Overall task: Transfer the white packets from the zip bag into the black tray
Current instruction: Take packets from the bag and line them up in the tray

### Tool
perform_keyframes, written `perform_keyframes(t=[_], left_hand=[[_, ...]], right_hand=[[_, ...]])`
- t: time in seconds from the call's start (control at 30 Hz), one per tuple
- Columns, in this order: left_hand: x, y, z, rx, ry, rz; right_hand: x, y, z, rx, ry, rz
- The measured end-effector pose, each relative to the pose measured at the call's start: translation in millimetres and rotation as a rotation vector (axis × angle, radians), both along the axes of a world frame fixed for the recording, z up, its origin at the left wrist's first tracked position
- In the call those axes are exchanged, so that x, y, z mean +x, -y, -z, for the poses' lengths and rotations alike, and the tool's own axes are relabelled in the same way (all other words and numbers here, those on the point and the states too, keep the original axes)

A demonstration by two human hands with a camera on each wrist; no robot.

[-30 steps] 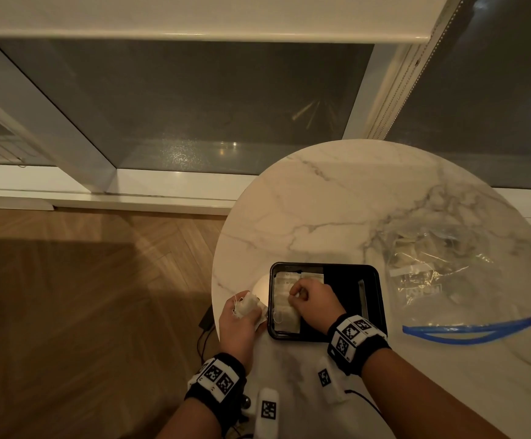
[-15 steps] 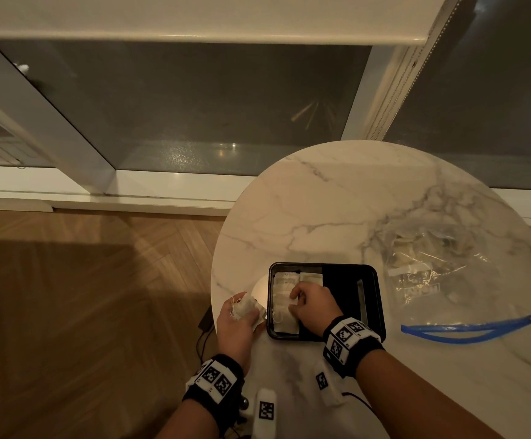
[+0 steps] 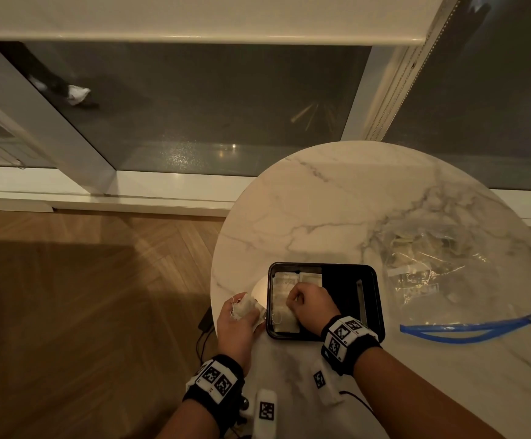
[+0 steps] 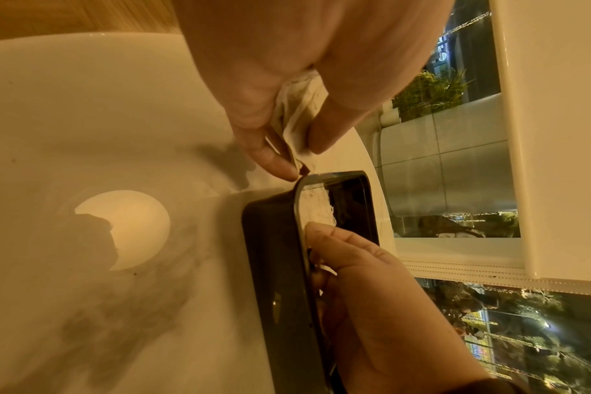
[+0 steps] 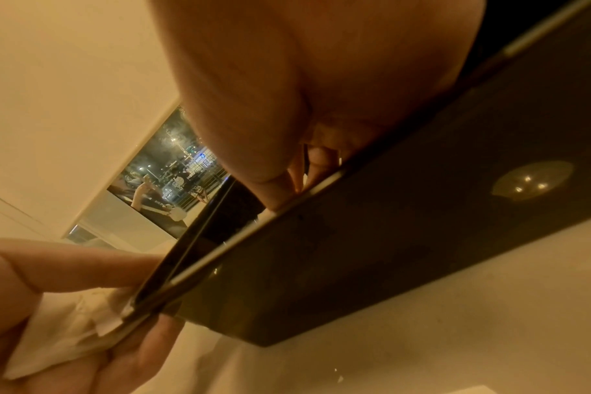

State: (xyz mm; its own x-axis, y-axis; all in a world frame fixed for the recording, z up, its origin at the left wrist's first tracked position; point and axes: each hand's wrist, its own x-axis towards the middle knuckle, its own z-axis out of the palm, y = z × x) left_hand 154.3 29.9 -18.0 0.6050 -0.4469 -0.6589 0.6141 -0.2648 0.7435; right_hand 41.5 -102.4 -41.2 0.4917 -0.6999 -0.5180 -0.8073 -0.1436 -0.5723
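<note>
Barely any change: your right hand (image 3: 310, 307) still sits curled inside the black tray (image 3: 370, 331), lower centre of frame.
Fingertips there pinch or press a white packet (image 3: 284, 318), can't tell which. Your left hand (image 3: 238, 324) grips spare packets (image 3: 245, 307) just left of the tray rim, nearest for the next drop. Zip bag (image 3: 441, 280) lies well right.

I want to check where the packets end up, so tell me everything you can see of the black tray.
The black tray is a shallow, glossy rectangle with rounded corners and a raised rim, lying flat near the marble table's near-left edge. White packets fill its left part; the right part looks bare. The right hand reaches into it, fingers curled on the packets. The left hand holds more packets at its left rim.
</note>
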Motion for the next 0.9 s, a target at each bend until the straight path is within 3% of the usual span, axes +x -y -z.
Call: perform_keyframes(t=[0.5, 0.63, 0.77, 0.9], left_hand=[[-2, 0, -4, -0.010, -0.005, -0.002], [-1, 1, -8, -0.030, -0.021, -0.014], [0, 2, -10, -0.040, -0.016, -0.010], [-1, 2, -10, -0.021, -0.008, -0.003]], right_hand=[[-1, 0, -4, -0.014, 0.054, -0.014], [-7, 2, -8, -0.035, 0.089, 0.125], [-10, 1, -5, 0.079, 0.080, 0.292], [-9, -4, -5, 0.142, 0.115, 0.282]])
